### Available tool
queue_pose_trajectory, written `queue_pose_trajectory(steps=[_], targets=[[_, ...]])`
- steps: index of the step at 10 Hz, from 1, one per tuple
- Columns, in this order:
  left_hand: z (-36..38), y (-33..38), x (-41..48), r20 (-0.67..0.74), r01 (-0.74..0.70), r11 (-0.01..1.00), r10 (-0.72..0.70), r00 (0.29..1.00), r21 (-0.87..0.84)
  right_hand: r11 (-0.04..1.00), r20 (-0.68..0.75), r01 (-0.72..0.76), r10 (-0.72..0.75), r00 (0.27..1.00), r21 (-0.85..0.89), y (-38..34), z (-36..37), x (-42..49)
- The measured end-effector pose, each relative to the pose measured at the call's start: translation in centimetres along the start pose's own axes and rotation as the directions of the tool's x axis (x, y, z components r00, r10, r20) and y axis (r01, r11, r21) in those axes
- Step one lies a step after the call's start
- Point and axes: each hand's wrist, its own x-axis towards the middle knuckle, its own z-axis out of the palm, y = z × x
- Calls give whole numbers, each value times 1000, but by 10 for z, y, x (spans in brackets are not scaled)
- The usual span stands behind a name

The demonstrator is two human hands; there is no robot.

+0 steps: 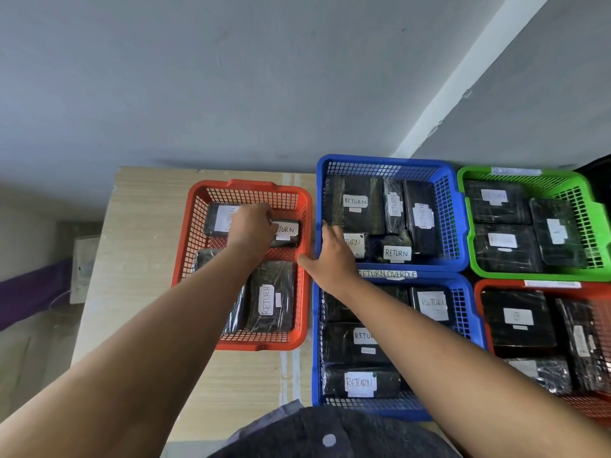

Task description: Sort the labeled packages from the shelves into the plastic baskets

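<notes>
Left hand (253, 226): inside the red basket (248, 187), with fingers curled down over the left end of a black wrapped package (287, 233). It appears to be gripping it.
Right hand (330, 256): fingers straight and spread, holding nothing, at the left wall of the far blue basket (380, 161). Contact with the rim cannot be confirmed.
Package location: far right part of the red basket, white RETURN label facing up, among other packages. Whether it is fully set down cannot be told.
Handling, judged: the film wrap looks glossy and is likely slippery. The block shape suggests a stiff, fairly light item that is not fragile.
Hold point, judged: across the short sides, thumb opposing fingers, clear of the paper label, which could peel.
Other baskets: the near blue basket (316, 342) and green basket (464, 190) are stocked with similar packages.
Surface: wooden table (139, 226).
</notes>
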Motion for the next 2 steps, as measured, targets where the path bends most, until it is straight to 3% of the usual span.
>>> queue_pose_trajectory(steps=[2], targets=[[-4, 0, -20, -97, -44, 999, 43, 994, 0, 999, 45, 39, -41, 998, 28, 5, -14, -6]])
